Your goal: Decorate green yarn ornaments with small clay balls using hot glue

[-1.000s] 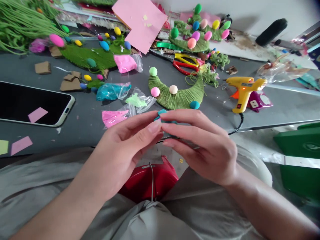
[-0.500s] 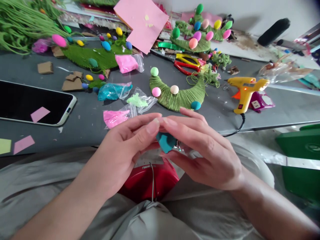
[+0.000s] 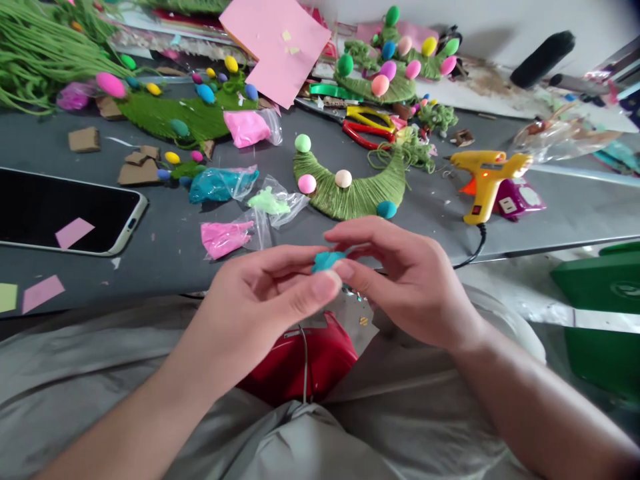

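Observation:
Between my hands, over my lap at the table's front edge, is a small lump of blue modelling clay (image 3: 327, 260). My left hand (image 3: 270, 293) pinches it between thumb and fingers from the left. From the right, the thumb and fingers of my right hand (image 3: 405, 280) close on the same lump. Just beyond lies a crescent wrapped in green yarn (image 3: 357, 197), with light green, pink, cream and blue clay balls on it. To its left are plastic bags of blue clay (image 3: 223, 183), light green clay (image 3: 270, 201) and pink clay (image 3: 227, 238).
A yellow glue gun (image 3: 483, 177), its light lit, stands at the right with its cord over the table edge. Scissors with red and yellow handles (image 3: 367, 127) lie behind the crescent. A phone (image 3: 65, 213) is at left, and a green bin (image 3: 600, 293) at lower right.
The blue clay has been turned and now sits higher between my fingertips, looking more crumpled. My right fingers have lifted and curled, while my left thumb has come down across the front.

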### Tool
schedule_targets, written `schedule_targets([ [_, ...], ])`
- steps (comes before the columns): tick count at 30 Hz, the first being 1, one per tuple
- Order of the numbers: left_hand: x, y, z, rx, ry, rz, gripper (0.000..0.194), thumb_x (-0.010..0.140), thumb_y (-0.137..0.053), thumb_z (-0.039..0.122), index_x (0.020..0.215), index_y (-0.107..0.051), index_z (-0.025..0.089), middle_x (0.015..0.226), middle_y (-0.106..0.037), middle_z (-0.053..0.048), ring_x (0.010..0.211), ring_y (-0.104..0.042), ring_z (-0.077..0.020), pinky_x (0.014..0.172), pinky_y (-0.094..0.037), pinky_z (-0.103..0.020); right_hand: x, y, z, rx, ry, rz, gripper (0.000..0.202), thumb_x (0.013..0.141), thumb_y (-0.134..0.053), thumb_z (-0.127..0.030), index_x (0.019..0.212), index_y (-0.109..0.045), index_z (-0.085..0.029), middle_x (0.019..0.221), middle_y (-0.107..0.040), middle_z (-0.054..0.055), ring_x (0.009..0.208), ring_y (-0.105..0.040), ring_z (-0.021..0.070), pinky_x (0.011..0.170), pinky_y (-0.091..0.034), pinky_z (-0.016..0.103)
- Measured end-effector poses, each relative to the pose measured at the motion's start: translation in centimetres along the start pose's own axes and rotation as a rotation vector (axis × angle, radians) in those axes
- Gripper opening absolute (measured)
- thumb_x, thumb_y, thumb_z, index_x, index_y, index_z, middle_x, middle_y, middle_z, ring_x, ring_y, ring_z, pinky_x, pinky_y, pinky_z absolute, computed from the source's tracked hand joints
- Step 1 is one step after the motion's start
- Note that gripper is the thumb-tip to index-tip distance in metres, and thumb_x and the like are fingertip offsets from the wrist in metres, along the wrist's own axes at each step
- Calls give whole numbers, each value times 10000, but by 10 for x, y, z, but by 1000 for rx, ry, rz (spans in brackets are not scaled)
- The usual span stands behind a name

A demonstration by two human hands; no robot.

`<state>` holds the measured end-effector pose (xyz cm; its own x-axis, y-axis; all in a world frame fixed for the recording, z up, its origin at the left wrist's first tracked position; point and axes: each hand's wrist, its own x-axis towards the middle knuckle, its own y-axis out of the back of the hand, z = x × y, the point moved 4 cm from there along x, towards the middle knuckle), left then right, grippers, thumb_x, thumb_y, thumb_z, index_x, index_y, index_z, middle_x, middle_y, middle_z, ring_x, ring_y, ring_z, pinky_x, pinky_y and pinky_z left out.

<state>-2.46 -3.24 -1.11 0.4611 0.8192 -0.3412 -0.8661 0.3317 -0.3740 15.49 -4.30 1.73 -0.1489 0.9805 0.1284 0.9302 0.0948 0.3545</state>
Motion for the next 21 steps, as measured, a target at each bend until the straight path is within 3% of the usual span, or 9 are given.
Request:
schedule_targets([
  [3, 0, 1, 5, 166, -14, 35, 276, 754, -931, 216, 1000, -854, 313, 935, -844, 28, 819, -790, -165, 738, -648, -197, 0, -3, 2, 140, -188, -102, 210, 976, -739, -333, 1142, -777, -209, 1056, -809, 20, 951, -763, 155, 834, -630, 247],
  [8, -1, 5, 9, 332, -47, 84, 221, 795, -896, 212, 990, -858, 309, 929, -846, 29, 844, -804, -171, 725, -644, -174, -4, -8, 7, 289, -310, -183, 314, 965, -749, -375, 1241, -760, -225, 1111, -825, 20, 996, -785, 178, 836, -648, 259],
  [13, -1, 4, 12, 474, -106, 139, 183, 754, -923, 208, 897, -854, 300, 761, -809, 47, 638, -746, -125, 562, -585, -132, -4, -5, 5, 147, -254, -42, 159, 879, -837, -339, 1001, -839, -237, 903, -832, 3, 785, -782, 160, 684, -642, 245],
  [17, -1, 4, 17, 530, -142, 154, 103, 788, -907, 269, 865, -845, 298, 690, -780, 62, 612, -732, -115, 589, -602, -135, 1, 7, 0, 34, -189, 99, 105, 853, -858, -314, 913, -835, -232, 827, -810, 3, 780, -772, 174, 719, -648, 292],
  [21, -2, 7, 17, 488, -114, 157, 93, 820, -886, 321, 904, -851, 296, 764, -808, 44, 702, -767, -135, 635, -626, -147, 6, 25, 2, -118, -86, 279, 117, 847, -868, -292, 941, -837, -231, 814, -797, 3, 716, -738, 154, 668, -619, 287],
])
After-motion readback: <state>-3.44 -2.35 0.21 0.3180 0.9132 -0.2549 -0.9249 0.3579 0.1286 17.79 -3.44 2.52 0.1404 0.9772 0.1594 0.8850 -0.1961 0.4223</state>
